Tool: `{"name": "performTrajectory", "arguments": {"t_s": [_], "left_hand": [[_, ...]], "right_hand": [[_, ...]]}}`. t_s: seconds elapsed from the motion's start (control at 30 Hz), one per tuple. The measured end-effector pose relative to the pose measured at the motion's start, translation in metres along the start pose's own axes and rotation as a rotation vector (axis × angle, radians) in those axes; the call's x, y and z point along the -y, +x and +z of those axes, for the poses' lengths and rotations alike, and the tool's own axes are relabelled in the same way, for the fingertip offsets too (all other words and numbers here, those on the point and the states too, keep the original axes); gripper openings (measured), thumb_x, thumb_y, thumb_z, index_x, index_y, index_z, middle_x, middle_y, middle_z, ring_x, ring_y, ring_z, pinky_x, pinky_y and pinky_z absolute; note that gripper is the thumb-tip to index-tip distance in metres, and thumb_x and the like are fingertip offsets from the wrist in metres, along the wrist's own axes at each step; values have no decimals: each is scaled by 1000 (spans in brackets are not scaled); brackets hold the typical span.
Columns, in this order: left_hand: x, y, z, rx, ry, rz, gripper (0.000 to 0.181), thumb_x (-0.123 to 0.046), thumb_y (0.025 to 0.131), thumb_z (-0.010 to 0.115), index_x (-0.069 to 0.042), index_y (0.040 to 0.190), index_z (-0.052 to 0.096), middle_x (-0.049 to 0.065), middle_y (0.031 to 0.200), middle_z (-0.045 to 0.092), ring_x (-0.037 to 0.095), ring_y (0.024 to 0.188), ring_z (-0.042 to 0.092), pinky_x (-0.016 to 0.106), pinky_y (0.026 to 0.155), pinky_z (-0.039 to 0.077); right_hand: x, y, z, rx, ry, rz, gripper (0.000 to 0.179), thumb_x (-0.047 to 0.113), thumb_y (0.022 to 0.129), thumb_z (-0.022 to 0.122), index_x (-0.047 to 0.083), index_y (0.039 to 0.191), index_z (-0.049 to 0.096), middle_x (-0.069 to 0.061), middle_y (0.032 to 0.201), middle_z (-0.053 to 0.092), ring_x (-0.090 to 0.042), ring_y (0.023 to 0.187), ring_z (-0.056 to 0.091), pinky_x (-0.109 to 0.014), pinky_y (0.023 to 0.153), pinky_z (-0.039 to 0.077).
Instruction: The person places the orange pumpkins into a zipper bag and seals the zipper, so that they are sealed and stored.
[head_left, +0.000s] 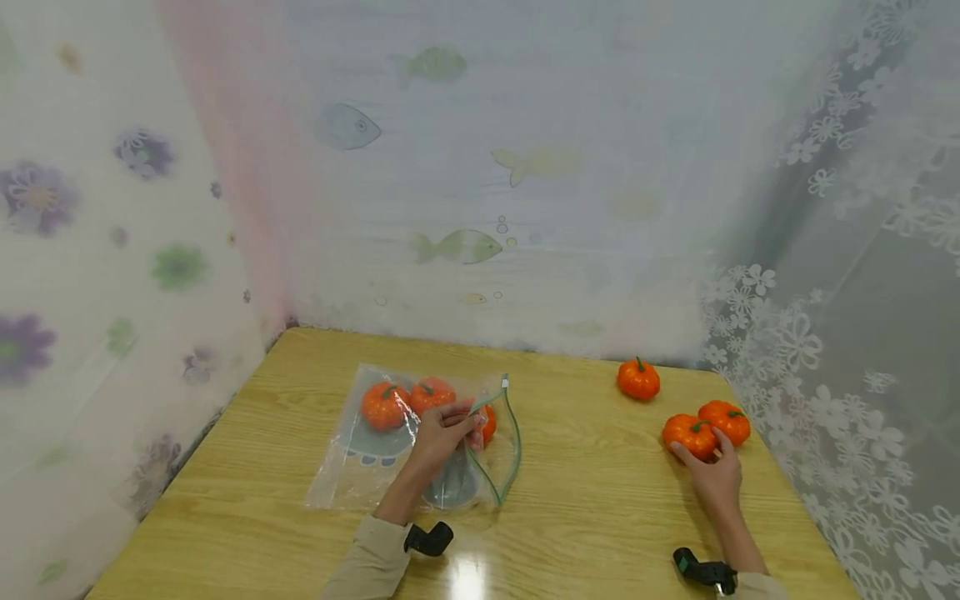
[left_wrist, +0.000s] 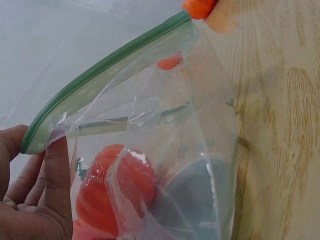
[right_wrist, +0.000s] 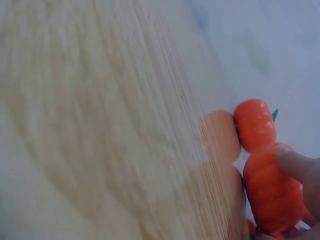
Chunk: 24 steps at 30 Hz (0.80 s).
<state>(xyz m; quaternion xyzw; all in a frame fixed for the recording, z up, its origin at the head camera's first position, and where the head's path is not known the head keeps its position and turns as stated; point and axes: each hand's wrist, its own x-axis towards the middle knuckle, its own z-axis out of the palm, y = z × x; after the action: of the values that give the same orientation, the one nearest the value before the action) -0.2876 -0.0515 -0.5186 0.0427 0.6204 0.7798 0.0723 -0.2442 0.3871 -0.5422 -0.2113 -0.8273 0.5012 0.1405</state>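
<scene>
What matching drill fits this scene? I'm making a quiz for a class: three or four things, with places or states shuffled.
Things:
1. Bag
2. Left hand
3. Right hand
4. Lone pumpkin

Places or states:
A. Stands by itself near the table's far edge
B. Lies on the table with pumpkins inside
C. Holds the green zip rim
D. Touches a pumpkin at the table's right side

Pairs: 1-B, 2-C, 3-D, 4-A

1. A light, glossy wood-grain bench is set into a corner.
2. The corner is closed off by a pale translucent curtain printed with fish behind, a curtain with purple and green flowers on the left, and white floral lace on the right.
3. A bright reflection of light is seen on the bench's near edge.
</scene>
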Motion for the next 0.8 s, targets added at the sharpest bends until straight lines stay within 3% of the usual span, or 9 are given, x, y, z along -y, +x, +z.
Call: {"name": "performTrajectory", "arguments": {"t_s": [0.1,0.2,0.37,0.47,0.6,0.8], "left_hand": [[0,0,0,3,32,8,42,-9,96,71,8,132,59,11,88,74,10,62,67,23,59,56],[-1,0,0,6,36,11,43,-10,97,71,9,133,58,11,89,74,9,62,67,23,60,57],[-2,0,-1,15,1,21,40,-6,98,68,10,133,57,17,92,74,10,62,67,24,60,57],[-2,1,-1,19,-1,22,39,-5,98,68,10,133,58,16,91,74,9,61,66,23,59,56],[-2,2,-1,10,0,10,39,-5,97,69,9,132,59,10,87,74,10,62,67,22,59,56],[0,2,-1,-2,-2,8,40,-5,96,70,9,132,60,8,87,74,9,62,67,22,59,56]], "right_hand": [[3,-3,0,5,11,-6,92,30,93,78,2,161,22,-32,159,29,-46,135,43,-12,82,42],[7,-6,1,36,36,-10,92,26,90,81,4,161,27,-30,160,30,-45,136,43,1,70,37],[12,-12,5,133,75,-26,89,21,89,82,5,160,30,-25,162,30,-37,135,46,0,73,43],[14,-14,10,179,102,-53,85,18,90,81,5,159,33,-22,160,32,-12,121,54,-3,79,47],[19,-18,20,219,129,-100,81,18,89,81,3,156,38,-21,157,37,16,102,49,-5,83,49],[31,-29,41,301,145,-123,76,19,89,82,9,154,44,-14,154,43,14,105,53,-9,87,50]]}}
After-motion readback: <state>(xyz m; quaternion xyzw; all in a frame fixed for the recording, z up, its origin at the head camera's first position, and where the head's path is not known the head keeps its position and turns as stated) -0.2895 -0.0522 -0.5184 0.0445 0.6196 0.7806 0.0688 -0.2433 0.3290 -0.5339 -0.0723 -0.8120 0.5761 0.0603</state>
